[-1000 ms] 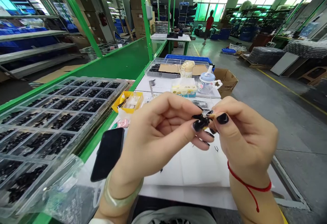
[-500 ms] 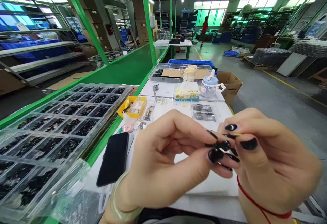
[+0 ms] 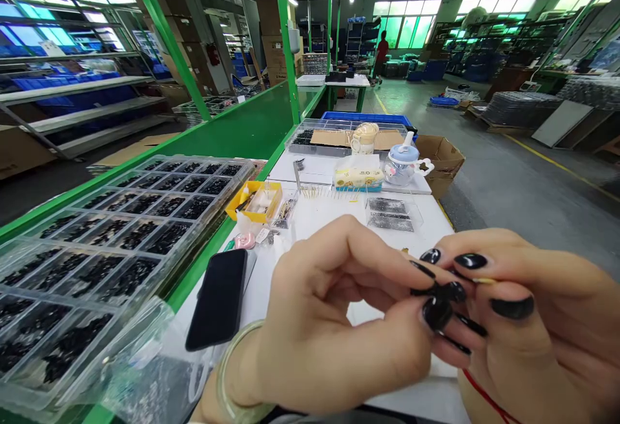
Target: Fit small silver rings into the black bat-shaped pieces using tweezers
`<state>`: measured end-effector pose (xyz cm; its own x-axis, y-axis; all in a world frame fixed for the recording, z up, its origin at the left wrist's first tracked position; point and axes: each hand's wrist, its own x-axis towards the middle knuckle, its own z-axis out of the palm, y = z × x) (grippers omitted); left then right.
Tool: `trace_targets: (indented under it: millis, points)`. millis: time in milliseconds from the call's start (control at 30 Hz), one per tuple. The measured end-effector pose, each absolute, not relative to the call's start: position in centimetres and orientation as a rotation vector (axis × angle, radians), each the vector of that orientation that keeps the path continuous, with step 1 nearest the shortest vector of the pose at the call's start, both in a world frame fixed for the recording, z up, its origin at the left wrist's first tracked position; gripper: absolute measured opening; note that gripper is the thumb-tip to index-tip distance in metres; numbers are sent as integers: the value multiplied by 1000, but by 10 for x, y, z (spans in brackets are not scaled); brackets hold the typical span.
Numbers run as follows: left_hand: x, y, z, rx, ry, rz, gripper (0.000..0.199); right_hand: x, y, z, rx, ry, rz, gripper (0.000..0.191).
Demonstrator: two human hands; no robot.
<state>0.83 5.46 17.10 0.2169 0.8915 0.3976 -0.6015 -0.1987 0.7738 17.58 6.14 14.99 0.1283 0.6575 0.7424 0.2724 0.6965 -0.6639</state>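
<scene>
A small black piece (image 3: 449, 292) is pinched by the left grip (image 3: 334, 327), its thumb and forefinger closed on it with a narrow loop of space behind the fingertips; its own long axis cannot be told against the black nails. A slim piece (image 3: 484, 280) with a pale yellow end is held between the closed thumb and fingers of the right grip (image 3: 537, 321), its long axis nearly level and running left to right, the yellow end pointed right. Both pieces are held above the desk (image 3: 317, 217), close together; whether they touch cannot be told. To the left of the grips, a clear divided tray (image 3: 116, 257) is filled with small black parts, sorted by compartment. Beyond the left grip, a yellow box (image 3: 256, 203) is seen with a yellow bottle and a white item inside, and thin sticks are held in a small clear box (image 3: 283, 213) beside it. Beyond the grips, two dark rectangular pads are kept in a clear case (image 3: 393, 215). Compared with the earliest frame, both grips are shifted right and lower in view, and the clear case, then largely hidden by them, is uncovered.
</scene>
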Motion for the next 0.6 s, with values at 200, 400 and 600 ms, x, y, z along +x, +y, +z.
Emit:
trace_targets:
  millis: [200,400,600]
  points:
    - [7,56,170,1084,362,1368,16,173,62,158,-807,-1486,297,23]
    - [11,58,173,1006,321,1335,12,168,67,158,-726,-1459,286,17]
    - [12,57,172,924,278,1260,16,167,77,153,-525,-1439,331,12]
